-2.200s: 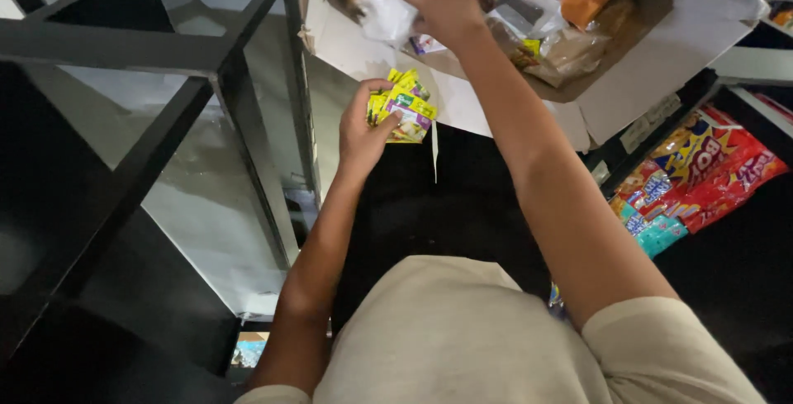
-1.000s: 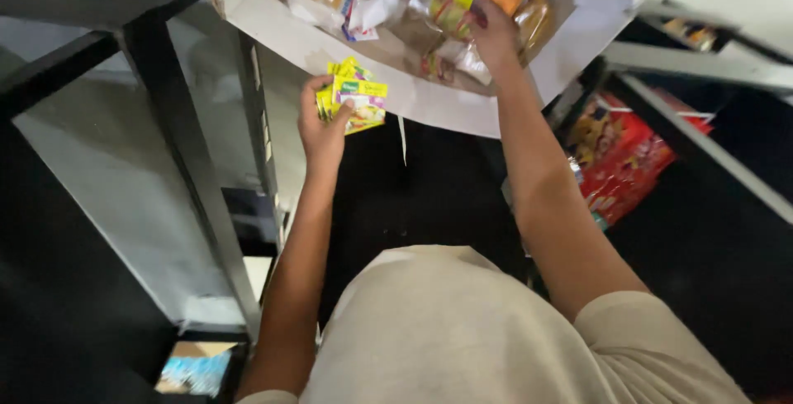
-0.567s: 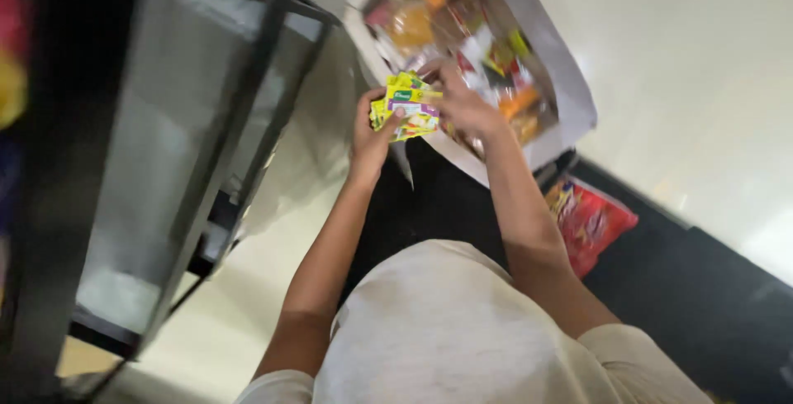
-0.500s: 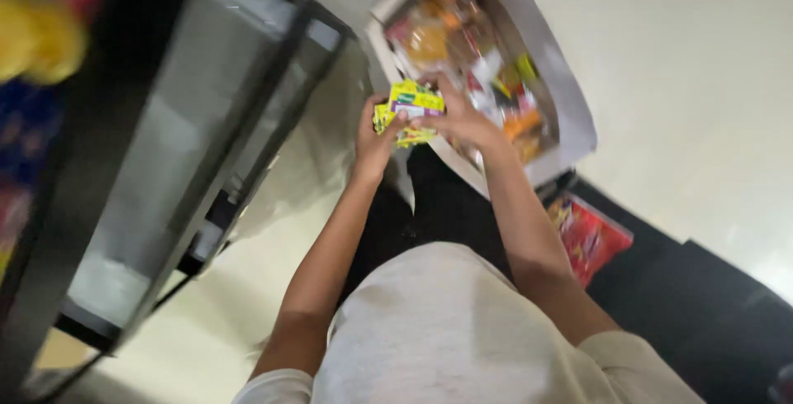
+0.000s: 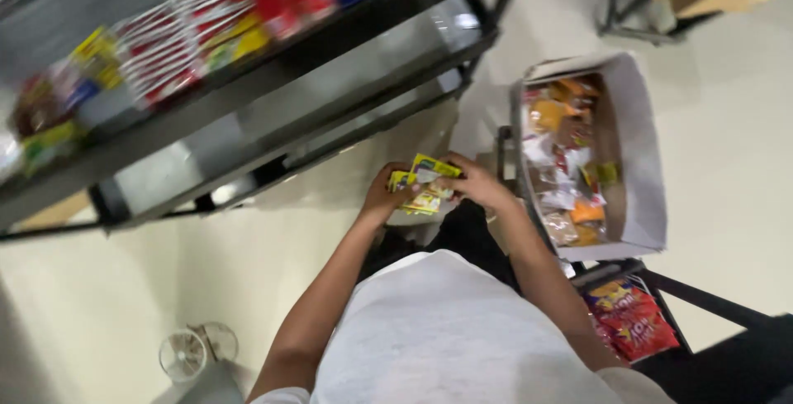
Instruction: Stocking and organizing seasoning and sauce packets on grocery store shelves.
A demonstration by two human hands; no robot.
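Packets (image 5: pixel 424 187) — small yellow stack, pinched between both hands at chest height. Left hand (image 5: pixel 385 197) grips the left end, right hand (image 5: pixel 477 185) closed on the right. Open cardboard box (image 5: pixel 644 164) sits just right — right hand nearer; shelf rack (image 5: pixel 248 98) lies up-left.

One view only, from a camera worn on the person's head, pointing steeply down past the chest and along both forearms. It sits close to the body, so the pale shirt (image 5: pixel 462 330) fills the lower middle of the frame. The picture is tilted: the dark metal shelf (image 5: pixel 248 98) runs slantwise across the upper left (its goods blurred), and the open cardboard box (image 5: pixel 636 148) lies to the right, further out. The floor (image 5: pixel 99 305) shows well below at lower left. With no second view, nothing is shared between cameras.
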